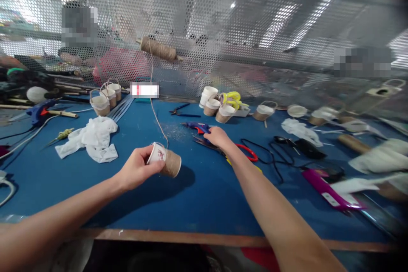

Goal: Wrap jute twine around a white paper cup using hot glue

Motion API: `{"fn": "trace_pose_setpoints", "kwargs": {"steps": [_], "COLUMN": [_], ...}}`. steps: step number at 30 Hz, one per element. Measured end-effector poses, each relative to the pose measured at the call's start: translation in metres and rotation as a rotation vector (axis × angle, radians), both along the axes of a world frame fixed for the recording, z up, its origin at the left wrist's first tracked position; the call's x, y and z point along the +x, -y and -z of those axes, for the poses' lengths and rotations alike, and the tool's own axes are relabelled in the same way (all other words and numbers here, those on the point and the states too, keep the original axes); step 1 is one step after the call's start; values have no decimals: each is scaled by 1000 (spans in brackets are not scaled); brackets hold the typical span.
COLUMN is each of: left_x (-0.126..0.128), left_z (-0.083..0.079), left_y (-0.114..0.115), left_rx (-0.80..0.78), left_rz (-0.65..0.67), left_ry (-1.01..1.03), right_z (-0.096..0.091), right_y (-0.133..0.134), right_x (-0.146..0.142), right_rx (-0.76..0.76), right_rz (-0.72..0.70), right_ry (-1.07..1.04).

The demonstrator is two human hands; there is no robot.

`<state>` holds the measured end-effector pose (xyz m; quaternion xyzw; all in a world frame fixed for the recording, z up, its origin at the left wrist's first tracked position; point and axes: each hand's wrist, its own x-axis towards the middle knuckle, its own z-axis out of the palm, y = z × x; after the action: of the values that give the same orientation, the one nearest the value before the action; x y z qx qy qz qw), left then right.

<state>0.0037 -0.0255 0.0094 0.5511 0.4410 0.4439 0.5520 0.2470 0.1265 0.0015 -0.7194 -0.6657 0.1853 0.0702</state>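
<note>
My left hand [135,168] is closed around a paper cup [172,163], tilted on its side above the blue table. Brown twine wraps the cup's lower part, and a small print shows on its white upper part. A loose strand of twine [156,114] runs from the cup up to a spool [158,48] on the mesh panel. Farther right, my right hand [218,137] grips a blue glue gun [195,126] with a red trigger, its nozzle pointing left. Scissors [247,152] with red handles lie partly under my right wrist.
Blue-handled pliers [185,112] lie behind the glue gun. Several twine-wrapped cups [210,107] stand along the mesh panel [223,51]. Crumpled white cloth [92,136] and another glue gun [40,112] are left; black cables [270,153] and a purple packet [330,191] are right.
</note>
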Motion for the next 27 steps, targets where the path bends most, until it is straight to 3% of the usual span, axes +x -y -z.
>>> {"fn": "trace_pose_setpoints", "kwargs": {"steps": [5, 10, 14, 16, 19, 21, 22, 24, 26, 27], "left_x": [1, 1, -3, -7, -11, -10, -7, 1, 10, 12], "left_z": [12, 8, 0, -3, -4, -2, 0, 4, 9, 10], "left_y": [-2, 4, 2, -2, -7, -8, -7, -4, -1, 0], "left_rx": [-29, 16, 59, 145, 272, 154, 56, -110, -194, -210], "left_rz": [30, 152, 205, 109, -205, -309, -287, -118, 54, 72], "left_ry": [59, 1, -90, -177, -251, -163, -73, 107, 249, 281], "right_z": [-18, -28, -16, -8, -1, 1, 1, 1, 1, 1], "right_y": [42, 105, 124, 124, 122, 123, 125, 130, 135, 137], "right_x": [-14, -44, -55, -57, -60, -63, -66, -73, -80, -82], "right_rx": [31, -277, -354, -339, -297, -259, -238, -193, -147, -125], "right_rz": [-132, -496, -520, -474, -401, -365, -355, -348, -352, -359], "right_ry": [-283, -663, -869, -962, -1081, -1132, -1144, -1141, -1093, -1051]}}
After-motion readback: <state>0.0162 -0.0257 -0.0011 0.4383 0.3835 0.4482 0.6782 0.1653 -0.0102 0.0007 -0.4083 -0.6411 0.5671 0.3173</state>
